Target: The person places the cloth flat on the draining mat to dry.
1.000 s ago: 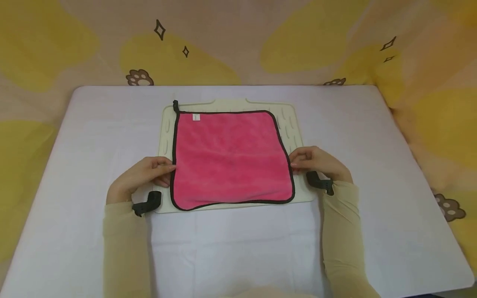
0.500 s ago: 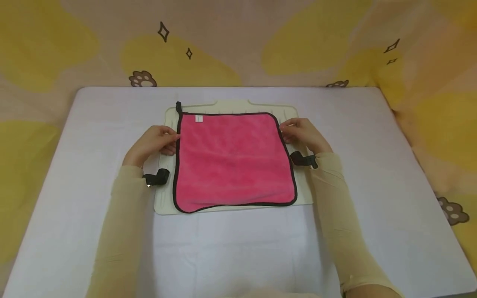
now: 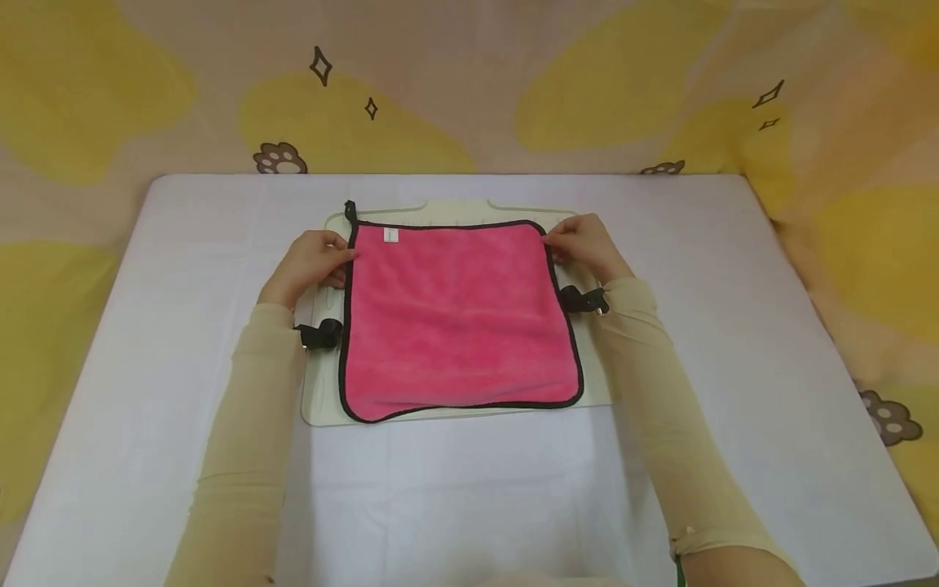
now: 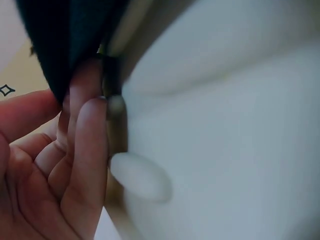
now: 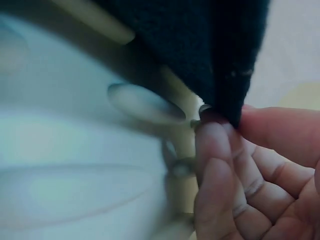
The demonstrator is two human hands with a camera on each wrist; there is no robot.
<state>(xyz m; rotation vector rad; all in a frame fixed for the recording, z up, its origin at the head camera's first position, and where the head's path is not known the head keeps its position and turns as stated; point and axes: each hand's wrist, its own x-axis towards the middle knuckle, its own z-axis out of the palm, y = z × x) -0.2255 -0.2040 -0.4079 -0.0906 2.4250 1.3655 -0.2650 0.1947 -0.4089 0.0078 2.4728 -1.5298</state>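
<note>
A pink towel (image 3: 458, 326) with a dark border lies spread over a cream ridged board (image 3: 317, 395). Its hanging loop (image 3: 350, 210) and a small white label (image 3: 391, 236) are at the far left corner. My left hand (image 3: 311, 259) pinches the towel's left edge a little below the loop. On the other side, my right hand (image 3: 587, 244) pinches the right edge close to the far right corner. Both wrist views show the dark towel edge (image 4: 55, 45) between thumb and fingers, with the board's raised oval ridges (image 5: 145, 105) beside them. Most of the board is hidden under the towel.
The board rests on a table (image 3: 734, 367) with a white cover. Behind and to the sides hangs a yellow and beige patterned cloth (image 3: 469, 81). Black wrist cameras (image 3: 321, 334) sit at both wrists, close to the towel's edges.
Both hands have moved away from the body along the towel's side edges, from about mid-side to near the far corners. The towel and board lie much as before.
</note>
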